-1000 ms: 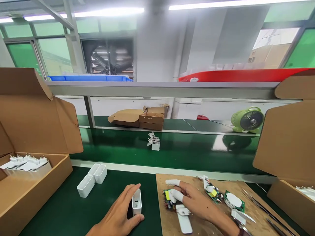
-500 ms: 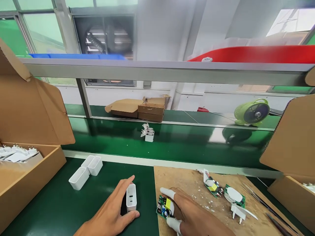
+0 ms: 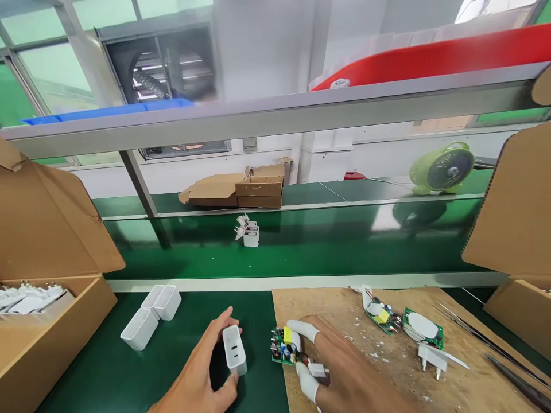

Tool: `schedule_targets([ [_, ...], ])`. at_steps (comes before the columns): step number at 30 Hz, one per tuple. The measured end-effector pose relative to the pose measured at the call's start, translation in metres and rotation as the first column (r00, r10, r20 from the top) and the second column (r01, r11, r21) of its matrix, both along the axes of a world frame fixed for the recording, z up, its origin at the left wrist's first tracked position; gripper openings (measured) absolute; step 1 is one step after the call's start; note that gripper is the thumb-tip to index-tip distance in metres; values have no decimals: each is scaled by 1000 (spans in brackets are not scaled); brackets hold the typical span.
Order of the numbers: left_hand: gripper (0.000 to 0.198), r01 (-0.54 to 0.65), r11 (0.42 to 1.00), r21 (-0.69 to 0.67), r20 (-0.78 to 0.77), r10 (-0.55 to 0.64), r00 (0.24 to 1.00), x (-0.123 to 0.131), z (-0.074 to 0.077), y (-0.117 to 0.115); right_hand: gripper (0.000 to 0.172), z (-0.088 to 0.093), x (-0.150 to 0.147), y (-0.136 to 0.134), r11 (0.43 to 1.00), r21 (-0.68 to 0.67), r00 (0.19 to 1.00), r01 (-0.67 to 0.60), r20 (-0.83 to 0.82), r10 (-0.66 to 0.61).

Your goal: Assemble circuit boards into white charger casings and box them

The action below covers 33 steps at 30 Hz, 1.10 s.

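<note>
The left hand (image 3: 202, 373) holds a white charger shell (image 3: 233, 350) upright on the green table (image 3: 107, 367), fingers clamped around it, thumb below and forefinger over its top. At three o'clock from the shell, the right hand (image 3: 344, 373) presses on a small green circuit board (image 3: 284, 347) at the left edge of the wooden board (image 3: 344, 312); its fingers, two in white cots, are closed on the circuit board. Three empty white shells (image 3: 150, 312) lie at ten o'clock from the left hand. More circuit boards (image 3: 402, 321) rest at two o'clock from the right hand. A cardboard box (image 3: 51, 321) sits at far left.
</note>
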<state>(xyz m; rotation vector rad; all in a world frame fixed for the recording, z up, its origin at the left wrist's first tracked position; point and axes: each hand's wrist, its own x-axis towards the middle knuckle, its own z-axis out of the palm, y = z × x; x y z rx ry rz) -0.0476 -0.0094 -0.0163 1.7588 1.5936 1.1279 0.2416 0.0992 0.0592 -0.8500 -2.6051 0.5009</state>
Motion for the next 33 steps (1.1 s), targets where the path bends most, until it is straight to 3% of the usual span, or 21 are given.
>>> schedule_targets([
  [2,87,-124,992,1,-21,124,992,3,-5,2,42,0,-6,-1,999,47,993,-18,-119,23],
  [4,97,-175,984,-30,-38,174,984,4,-4,2,51,-3,-11,-2,994,108,968,-14,-247,41],
  [7,125,-85,987,-139,-19,83,996,1,8,0,53,-9,-17,-4,986,167,915,21,-401,48],
  [8,126,-33,983,-182,-10,32,999,0,12,-1,53,-10,-18,-6,986,162,899,25,-435,49],
  [11,94,78,968,-237,-5,-81,997,3,20,-1,57,-12,-19,-13,996,55,880,-71,-466,89],
  [13,76,74,986,-152,-32,-80,996,8,18,0,62,-12,-18,-20,990,-30,887,-134,-449,107],
  [15,74,20,1000,-12,-85,-21,996,13,12,1,67,-11,-18,-27,993,-19,902,-116,-419,98],
  [18,72,-43,985,167,-189,75,979,16,3,0,67,-12,-21,-32,991,127,938,-53,-334,93],
  [21,61,-23,963,267,-255,94,962,15,1,0,70,-18,-25,-33,952,296,932,-76,-318,173],
  [33,59,47,939,341,-324,70,944,15,1,0,73,-31,-29,-33,906,420,935,-56,-295,194],
])
